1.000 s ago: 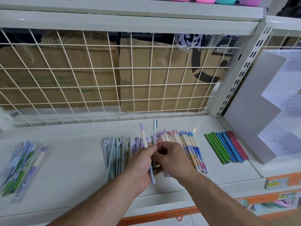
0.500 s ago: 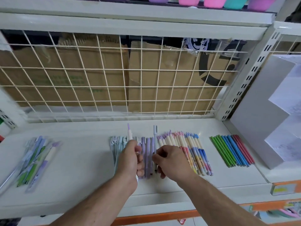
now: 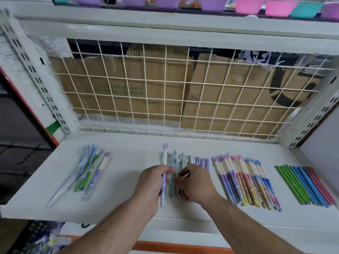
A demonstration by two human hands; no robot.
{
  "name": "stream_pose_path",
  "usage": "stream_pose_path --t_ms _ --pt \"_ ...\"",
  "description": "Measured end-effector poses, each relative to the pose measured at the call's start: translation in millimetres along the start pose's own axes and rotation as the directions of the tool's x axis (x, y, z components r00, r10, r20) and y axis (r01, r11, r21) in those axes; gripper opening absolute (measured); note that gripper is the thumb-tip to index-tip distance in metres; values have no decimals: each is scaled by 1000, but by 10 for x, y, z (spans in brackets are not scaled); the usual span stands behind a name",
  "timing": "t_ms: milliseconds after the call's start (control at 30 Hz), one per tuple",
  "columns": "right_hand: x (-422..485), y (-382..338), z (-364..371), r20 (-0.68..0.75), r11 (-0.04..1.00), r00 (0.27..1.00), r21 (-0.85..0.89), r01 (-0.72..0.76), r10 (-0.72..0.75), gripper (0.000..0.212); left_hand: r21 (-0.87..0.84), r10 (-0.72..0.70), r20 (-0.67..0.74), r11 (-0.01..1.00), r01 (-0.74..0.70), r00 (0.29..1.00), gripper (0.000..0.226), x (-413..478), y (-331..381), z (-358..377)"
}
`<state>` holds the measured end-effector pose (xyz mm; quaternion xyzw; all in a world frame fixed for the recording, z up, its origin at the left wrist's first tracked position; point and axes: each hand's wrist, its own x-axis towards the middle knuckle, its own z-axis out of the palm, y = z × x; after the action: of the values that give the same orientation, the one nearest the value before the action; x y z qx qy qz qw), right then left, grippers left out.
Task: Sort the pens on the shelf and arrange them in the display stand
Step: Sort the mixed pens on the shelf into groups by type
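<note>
Down at the front edge, two bare arms reach onto the white shelf [image 3: 124, 180]. The left hand [image 3: 151, 182] wraps its fingers round one purple pen [image 3: 164, 158] and holds it standing almost straight up, with its little forked cap on top. I think it is lifted out like that so it can go with pens of its own kind. Just beside it, the right hand [image 3: 197, 184] curls its fingers down onto the middle bunch [image 3: 180, 160] of grey-blue pens. I cannot tell if it pinches a pen or only keeps the bunch from rolling. To the right lies a neat row of cream-topped pens [image 3: 244, 182], purple next to pink next to blue, and further right a row of thin pens [image 3: 304, 186] in green, blue and red. They lie side by side by colour, so these look sorted already. Well off to the left sits a loose pile of wrapped pens [image 3: 89, 171], all mixed up and likely waiting for a turn. All the pens are on the shelf; the display stand does not show clearly, so the sorting part looks about half done and the arranging not begun. Behind the shelf stands a wire grid [image 3: 165, 92] that keeps brown cardboard [image 3: 128, 88] back. Highest and farthest, bright bowls [image 3: 278, 7] sit in a line.
</note>
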<state>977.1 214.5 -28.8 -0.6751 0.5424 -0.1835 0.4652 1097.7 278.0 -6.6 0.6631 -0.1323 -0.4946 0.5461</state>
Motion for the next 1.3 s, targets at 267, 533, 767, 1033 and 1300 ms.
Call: stream_pose_path --t_ms 267,533,767,1033,1300 --pt "-213 -34 -80 -74 985 993 140 101 -91 5 9 36 156 999 -38 987 16 89 -63 78" --pt "-393 204 -479 -148 985 981 104 141 -125 9 237 147 301 945 -224 942 12 33 -158 505" --pt "-281 551 -849 -343 864 914 -503 16 -216 19 620 466 439 461 -635 768 29 -47 -239 750" --pt "-131 634 -1005 -160 711 943 -696 102 -292 18 651 504 423 409 -639 753 26 -25 -334 897" --pt "-85 663 -1050 -100 684 949 -716 140 -298 23 677 508 410 387 -626 758 27 -46 -373 956"
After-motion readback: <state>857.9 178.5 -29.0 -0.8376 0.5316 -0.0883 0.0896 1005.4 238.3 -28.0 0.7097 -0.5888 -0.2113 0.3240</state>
